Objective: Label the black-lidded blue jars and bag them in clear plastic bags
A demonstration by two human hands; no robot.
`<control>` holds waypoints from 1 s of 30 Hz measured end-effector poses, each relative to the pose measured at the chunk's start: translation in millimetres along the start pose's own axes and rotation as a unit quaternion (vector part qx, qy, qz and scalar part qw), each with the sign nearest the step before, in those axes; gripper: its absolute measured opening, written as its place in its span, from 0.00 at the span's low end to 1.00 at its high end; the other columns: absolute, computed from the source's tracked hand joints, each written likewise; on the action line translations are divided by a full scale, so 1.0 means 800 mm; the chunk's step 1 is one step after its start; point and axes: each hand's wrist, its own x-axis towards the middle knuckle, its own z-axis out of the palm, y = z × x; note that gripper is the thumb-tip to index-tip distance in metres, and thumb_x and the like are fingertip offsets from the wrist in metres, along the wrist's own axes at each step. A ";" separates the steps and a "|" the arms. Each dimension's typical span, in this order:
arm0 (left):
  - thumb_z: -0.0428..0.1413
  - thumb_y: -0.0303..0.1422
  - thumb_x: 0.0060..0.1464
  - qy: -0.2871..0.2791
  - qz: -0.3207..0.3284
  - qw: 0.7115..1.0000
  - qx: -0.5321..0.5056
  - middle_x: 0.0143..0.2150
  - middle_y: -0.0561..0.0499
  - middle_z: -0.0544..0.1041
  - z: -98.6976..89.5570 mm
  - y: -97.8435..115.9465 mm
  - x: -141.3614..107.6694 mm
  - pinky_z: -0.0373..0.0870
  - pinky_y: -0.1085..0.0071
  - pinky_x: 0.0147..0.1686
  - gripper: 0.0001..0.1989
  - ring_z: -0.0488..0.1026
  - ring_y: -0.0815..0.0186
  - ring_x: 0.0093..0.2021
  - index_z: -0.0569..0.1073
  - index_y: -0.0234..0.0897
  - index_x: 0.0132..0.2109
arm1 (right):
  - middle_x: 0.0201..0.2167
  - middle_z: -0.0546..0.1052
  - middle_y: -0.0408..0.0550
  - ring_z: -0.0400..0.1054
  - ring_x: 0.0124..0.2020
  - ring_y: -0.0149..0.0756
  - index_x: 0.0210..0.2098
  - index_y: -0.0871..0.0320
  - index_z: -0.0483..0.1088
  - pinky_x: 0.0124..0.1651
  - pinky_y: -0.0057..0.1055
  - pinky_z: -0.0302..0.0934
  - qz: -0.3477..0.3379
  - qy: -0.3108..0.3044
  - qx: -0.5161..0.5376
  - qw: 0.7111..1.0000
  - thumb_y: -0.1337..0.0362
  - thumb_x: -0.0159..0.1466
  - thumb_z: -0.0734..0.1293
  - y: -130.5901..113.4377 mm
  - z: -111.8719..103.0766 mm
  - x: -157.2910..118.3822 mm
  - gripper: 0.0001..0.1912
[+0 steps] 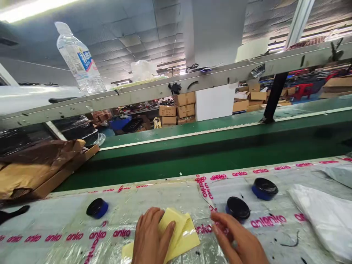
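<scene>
It looks like a factory workshop: a long, flat green conveyor belt [192, 157], stacked brown cardboard cartons [186, 110] behind it, a plastic-covered, pink-lettered desk [176, 193] before it.

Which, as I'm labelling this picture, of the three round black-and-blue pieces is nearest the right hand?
The middle round black-and-blue piece, just beyond the right hand; the rightmost piece sits farther back, the leftmost piece past the left hand.
</scene>
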 end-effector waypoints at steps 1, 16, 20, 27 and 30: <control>0.53 0.48 0.60 -0.003 -0.001 1.000 -0.019 0.51 0.42 0.77 0.000 0.004 0.001 0.66 0.47 0.58 0.18 0.72 0.49 0.54 0.78 0.41 0.45 | 0.45 0.82 0.52 0.79 0.36 0.46 0.49 0.49 0.76 0.36 0.38 0.77 -0.011 -0.011 0.005 1.000 0.51 0.66 0.65 -0.003 0.011 0.002 0.16; 0.54 0.50 0.59 -0.165 -0.070 0.921 -0.347 0.41 0.47 0.81 -0.031 0.040 0.004 0.73 0.69 0.42 0.21 0.77 0.58 0.42 0.77 0.37 0.45 | 0.48 0.80 0.53 0.75 0.49 0.46 0.48 0.51 0.74 0.49 0.39 0.73 -0.078 -0.028 0.012 0.997 0.59 0.68 0.65 -0.044 0.050 0.017 0.11; 0.56 0.48 0.58 -0.172 -0.086 0.898 -0.396 0.43 0.47 0.81 -0.035 0.046 0.006 0.72 0.69 0.44 0.21 0.77 0.56 0.45 0.77 0.36 0.47 | 0.45 0.79 0.53 0.75 0.47 0.45 0.47 0.52 0.75 0.48 0.38 0.72 -0.105 -0.022 0.009 0.994 0.62 0.68 0.64 -0.052 0.052 0.022 0.10; 0.60 0.44 0.56 -0.156 -0.104 0.895 -0.404 0.41 0.47 0.81 -0.025 0.051 0.002 0.71 0.68 0.43 0.16 0.77 0.57 0.42 0.78 0.37 0.44 | 0.40 0.78 0.49 0.74 0.41 0.40 0.45 0.53 0.73 0.43 0.34 0.71 -0.131 -0.016 0.014 0.991 0.69 0.67 0.64 -0.056 0.053 0.022 0.09; 0.61 0.43 0.54 -0.119 -0.134 0.894 -0.410 0.37 0.49 0.79 -0.017 0.053 0.000 0.70 0.68 0.41 0.18 0.77 0.59 0.39 0.75 0.38 0.49 | 0.39 0.78 0.47 0.73 0.40 0.39 0.43 0.52 0.72 0.41 0.33 0.69 -0.125 -0.012 0.022 0.992 0.69 0.68 0.64 -0.056 0.053 0.021 0.08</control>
